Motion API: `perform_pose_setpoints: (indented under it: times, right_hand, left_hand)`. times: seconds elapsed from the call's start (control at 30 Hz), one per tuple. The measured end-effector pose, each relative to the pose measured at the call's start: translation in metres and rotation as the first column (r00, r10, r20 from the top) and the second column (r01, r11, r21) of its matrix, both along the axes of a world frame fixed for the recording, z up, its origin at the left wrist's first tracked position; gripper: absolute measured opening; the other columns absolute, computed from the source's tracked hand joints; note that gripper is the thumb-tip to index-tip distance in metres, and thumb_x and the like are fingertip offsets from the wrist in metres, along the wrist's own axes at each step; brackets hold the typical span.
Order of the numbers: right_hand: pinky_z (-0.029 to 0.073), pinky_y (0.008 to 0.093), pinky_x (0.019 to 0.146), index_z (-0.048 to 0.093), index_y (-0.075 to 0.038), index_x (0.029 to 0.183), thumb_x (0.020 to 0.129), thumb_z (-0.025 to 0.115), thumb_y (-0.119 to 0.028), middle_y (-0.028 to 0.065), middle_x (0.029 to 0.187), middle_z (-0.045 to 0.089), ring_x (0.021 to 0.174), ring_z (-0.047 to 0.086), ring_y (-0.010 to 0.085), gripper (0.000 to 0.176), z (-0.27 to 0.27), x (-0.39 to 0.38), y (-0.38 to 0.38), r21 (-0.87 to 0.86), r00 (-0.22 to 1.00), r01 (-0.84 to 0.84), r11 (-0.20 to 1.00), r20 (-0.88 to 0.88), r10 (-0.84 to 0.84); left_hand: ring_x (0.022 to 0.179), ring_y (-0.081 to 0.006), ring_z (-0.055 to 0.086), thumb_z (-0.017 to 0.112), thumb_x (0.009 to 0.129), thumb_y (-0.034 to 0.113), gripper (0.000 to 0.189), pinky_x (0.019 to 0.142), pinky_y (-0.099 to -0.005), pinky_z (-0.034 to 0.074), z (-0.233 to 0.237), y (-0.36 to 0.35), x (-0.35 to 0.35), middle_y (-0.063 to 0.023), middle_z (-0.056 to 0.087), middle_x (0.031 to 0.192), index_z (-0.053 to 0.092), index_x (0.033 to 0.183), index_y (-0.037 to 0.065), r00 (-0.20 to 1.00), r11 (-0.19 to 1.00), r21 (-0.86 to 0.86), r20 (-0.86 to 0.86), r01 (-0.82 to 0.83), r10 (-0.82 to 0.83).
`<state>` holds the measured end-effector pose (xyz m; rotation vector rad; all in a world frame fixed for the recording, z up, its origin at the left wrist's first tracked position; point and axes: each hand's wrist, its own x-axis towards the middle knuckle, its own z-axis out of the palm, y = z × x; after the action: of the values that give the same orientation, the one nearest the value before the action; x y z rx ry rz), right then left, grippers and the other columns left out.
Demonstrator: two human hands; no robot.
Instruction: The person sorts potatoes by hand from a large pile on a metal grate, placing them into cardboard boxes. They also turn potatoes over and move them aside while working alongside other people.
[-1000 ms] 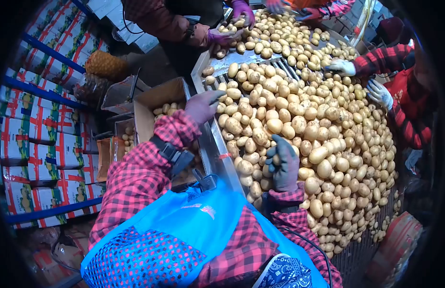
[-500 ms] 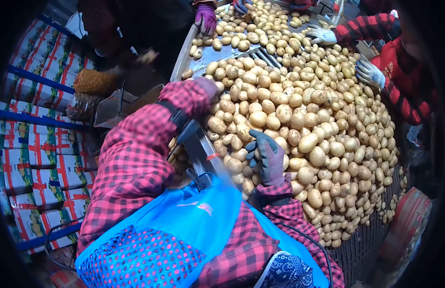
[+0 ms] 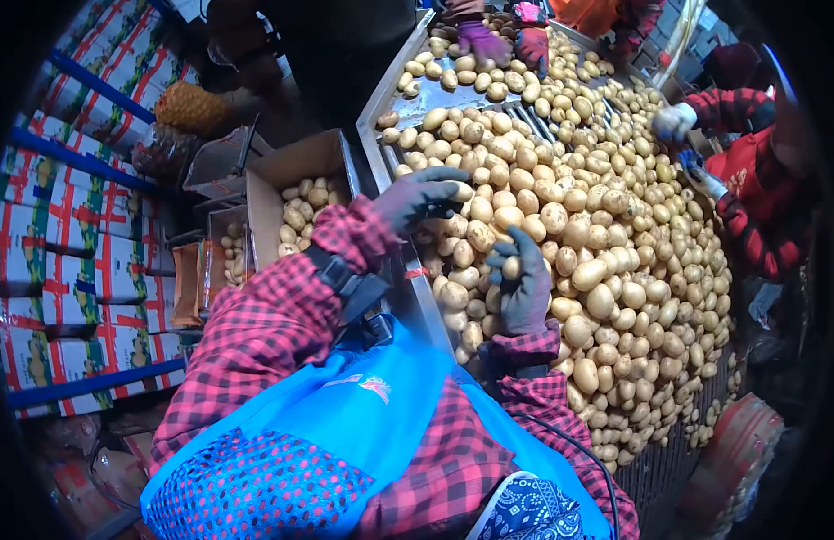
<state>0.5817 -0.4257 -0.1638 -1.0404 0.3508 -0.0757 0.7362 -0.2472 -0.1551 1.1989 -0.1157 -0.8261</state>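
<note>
A big heap of potatoes (image 3: 606, 270) covers the sorting table before me. My left hand (image 3: 421, 200), in a dark glove, is over the heap's near left edge, its fingers and thumb closed around a potato (image 3: 462, 191). Lower and to the right, my right hand (image 3: 527, 292) wears a grey-purple glove. Its fingers curl around a potato (image 3: 511, 267), palm turned toward the left hand. Other potatoes lie right beside both hands.
A cardboard box (image 3: 295, 162) partly filled with potatoes stands left of the table's metal rim (image 3: 378, 117). Stacked printed cartons (image 3: 84, 243) line the far left. Co-workers' gloved hands, one in a purple glove (image 3: 482, 43), work across the heap. A red net sack (image 3: 741, 441) stands lower right.
The view has shifted, and the box of potatoes at left now shows. My left hand has come from the table's edge toward my right hand and now shows a potato at its fingertips.
</note>
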Motion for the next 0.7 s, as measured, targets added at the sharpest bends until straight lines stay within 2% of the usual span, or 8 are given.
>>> perform_pose_setpoints:
  times: [0.13,0.2,0.27,0.3,0.33,0.53,0.63,0.7]
  right_hand:
    - [0.043,0.0394,0.103,0.041,0.002,0.134,0.101,0.043,-0.030,0.0193,0.126,0.050,0.122,0.049,0.0282,0.046,0.010,0.008,0.023,0.269,0.948,0.063,0.961,0.286,-0.142]
    - [0.043,0.0381,0.101,0.046,0.000,0.131,0.101,0.040,-0.033,0.0180,0.129,0.050,0.124,0.048,0.0256,0.045,0.033,0.019,0.044,0.066,0.988,0.116,0.991,0.094,-0.122]
    - [0.038,0.0384,0.105,0.048,0.000,0.131,0.100,0.043,-0.035,0.0166,0.132,0.049,0.128,0.044,0.0254,0.047,0.060,0.014,0.081,0.256,0.994,-0.094,0.962,-0.034,0.106]
    - [0.032,0.0395,0.108,0.043,0.002,0.135,0.098,0.047,-0.034,0.0189,0.136,0.046,0.132,0.040,0.0299,0.052,0.045,0.010,0.096,-0.453,0.981,-0.103,0.886,0.101,0.165]
    - [0.026,0.0406,0.112,0.038,0.005,0.139,0.096,0.050,-0.033,0.0213,0.141,0.043,0.135,0.035,0.0344,0.059,0.033,0.009,0.109,-0.915,0.930,0.089,0.393,0.217,0.295]
    - [0.030,0.0381,0.112,0.028,0.002,0.147,0.102,0.033,-0.032,0.0190,0.148,0.036,0.137,0.036,0.0271,0.056,0.055,0.008,0.144,-0.416,0.911,-0.294,0.860,0.150,0.384]
    - [0.034,0.0383,0.110,0.037,0.000,0.143,0.103,0.034,-0.032,0.0173,0.140,0.046,0.129,0.045,0.0263,0.052,0.056,-0.001,0.126,-0.402,0.920,-0.331,0.854,0.063,0.387]
    - [0.035,0.0379,0.109,0.039,0.000,0.142,0.102,0.035,-0.031,0.0170,0.138,0.049,0.127,0.047,0.0259,0.051,0.046,-0.010,0.116,-0.396,0.952,-0.282,0.874,-0.005,0.305]
  left_hand:
    - [0.123,-0.0209,0.052,0.052,0.091,0.005,0.050,0.105,-0.0402,0.043,0.002,0.042,-0.050,-0.0117,0.047,0.139,0.039,0.140,0.002,0.937,0.827,-0.561,-0.304,-0.028,-0.175]
    - [0.122,-0.0191,0.052,0.051,0.094,0.006,0.048,0.105,-0.0378,0.043,-0.001,0.052,-0.082,-0.0093,0.049,0.137,0.039,0.140,0.002,0.984,0.873,-0.488,-0.162,-0.012,-0.077]
    - [0.116,-0.0171,0.055,0.052,0.098,0.014,0.044,0.101,-0.0340,0.045,0.004,0.053,-0.107,-0.0062,0.053,0.132,0.040,0.139,0.003,0.875,0.991,-0.107,0.483,0.080,-0.018]
    - [0.110,-0.0152,0.056,0.052,0.098,0.018,0.041,0.096,-0.0317,0.047,0.003,0.045,-0.109,-0.0038,0.055,0.126,0.044,0.136,0.004,0.983,0.947,-0.315,0.182,0.057,0.002]
    - [0.104,-0.0134,0.058,0.053,0.099,0.023,0.039,0.091,-0.0295,0.049,-0.004,0.039,-0.107,-0.0014,0.058,0.120,0.047,0.133,0.006,0.992,0.859,-0.511,-0.121,-0.031,-0.036]
    - [0.090,-0.0033,0.058,0.051,0.099,0.027,0.033,0.072,-0.0189,0.050,-0.040,0.108,-0.106,0.0012,0.061,0.110,0.052,0.127,0.008,0.971,0.803,-0.563,-0.225,-0.195,0.078]
    - [0.071,-0.0062,0.056,0.056,0.094,0.020,0.023,0.056,-0.0193,0.046,-0.032,0.185,-0.066,0.0016,0.060,0.087,0.060,0.113,0.008,0.893,0.793,-0.488,-0.425,-0.363,0.147]
    - [0.073,-0.0124,0.058,0.060,0.086,0.011,0.018,0.062,-0.0246,0.048,-0.048,0.265,0.002,-0.0002,0.060,0.085,0.061,0.104,0.008,0.918,0.819,-0.479,0.064,-0.315,0.391]
